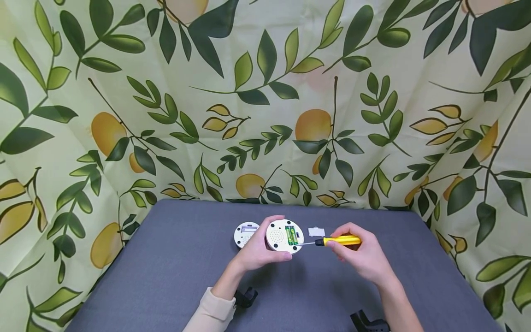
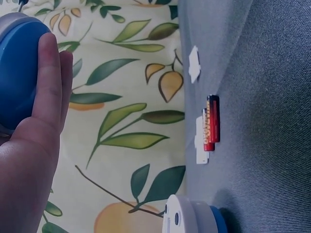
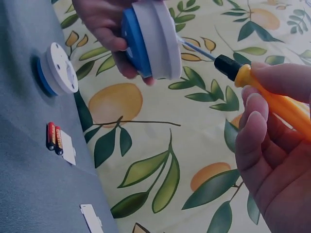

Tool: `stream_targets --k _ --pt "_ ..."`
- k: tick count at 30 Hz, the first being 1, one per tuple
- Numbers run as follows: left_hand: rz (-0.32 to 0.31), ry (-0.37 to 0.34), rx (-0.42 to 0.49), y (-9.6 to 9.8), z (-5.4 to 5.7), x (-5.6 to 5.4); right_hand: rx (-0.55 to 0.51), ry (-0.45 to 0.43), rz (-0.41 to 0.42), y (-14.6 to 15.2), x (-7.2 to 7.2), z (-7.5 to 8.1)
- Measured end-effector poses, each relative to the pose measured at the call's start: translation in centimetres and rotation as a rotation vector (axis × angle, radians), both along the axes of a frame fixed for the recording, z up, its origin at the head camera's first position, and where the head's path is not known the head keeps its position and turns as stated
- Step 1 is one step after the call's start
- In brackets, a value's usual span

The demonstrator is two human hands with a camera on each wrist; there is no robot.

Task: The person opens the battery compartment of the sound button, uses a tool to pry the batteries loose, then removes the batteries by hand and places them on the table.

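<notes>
My left hand (image 1: 258, 249) grips a round white device (image 1: 275, 239) by its rim, raised above the table, its underside toward me. That underside has speaker holes, dark round spots and a battery bay with green batteries (image 1: 292, 235) in it. Its other side is a blue cover (image 2: 22, 73), seen in the left wrist view. My right hand (image 1: 367, 253) holds a yellow-handled screwdriver (image 1: 347, 240) between thumb and fingers. The screwdriver's thin metal shaft points left, with the tip right at the lower edge of the battery bay.
A second white and blue round device (image 3: 62, 70) lies on the grey table (image 1: 186, 258), behind my left hand. Two red-and-black batteries (image 3: 54, 138) lie by a white battery cover (image 3: 69, 148). Another white cover (image 1: 316, 232) lies farther right. A leaf-patterned cloth (image 1: 265, 115) hangs behind.
</notes>
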State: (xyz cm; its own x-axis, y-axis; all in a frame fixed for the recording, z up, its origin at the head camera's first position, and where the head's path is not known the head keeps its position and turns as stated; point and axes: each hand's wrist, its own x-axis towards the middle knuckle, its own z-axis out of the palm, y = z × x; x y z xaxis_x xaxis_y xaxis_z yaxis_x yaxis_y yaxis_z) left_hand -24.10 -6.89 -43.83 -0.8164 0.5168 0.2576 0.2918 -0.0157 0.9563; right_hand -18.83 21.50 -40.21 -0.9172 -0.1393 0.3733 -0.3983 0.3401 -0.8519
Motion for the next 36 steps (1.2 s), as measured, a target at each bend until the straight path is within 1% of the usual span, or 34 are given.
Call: stream_targets --k 9,17,22,27,31,36 --pt "-0.002 0.001 0.041 -0.2 -0.4 -0.2 0.023 0.106 -0.035 -0.3 -0.1 -0.7" --pt "0.008 0.0 0.059 -0.3 -0.3 -0.4 -0.014 0.168 0.013 -0.4 -0.2 -0.8" --pt "0.015 0.009 0.049 -0.4 -0.4 -0.5 -0.023 0.203 0.043 -0.5 -0.3 -0.9" --pt "0.024 0.0 0.045 -0.4 -0.4 -0.6 -0.024 0.245 0.076 -0.4 -0.5 -1.1" --pt "0.022 0.001 0.052 -0.5 -0.5 -0.7 -0.027 0.254 0.081 -0.4 -0.6 -1.2" --pt "-0.002 -0.003 0.076 -0.5 -0.6 -0.7 -0.049 0.232 0.085 -0.2 -0.6 -1.1"
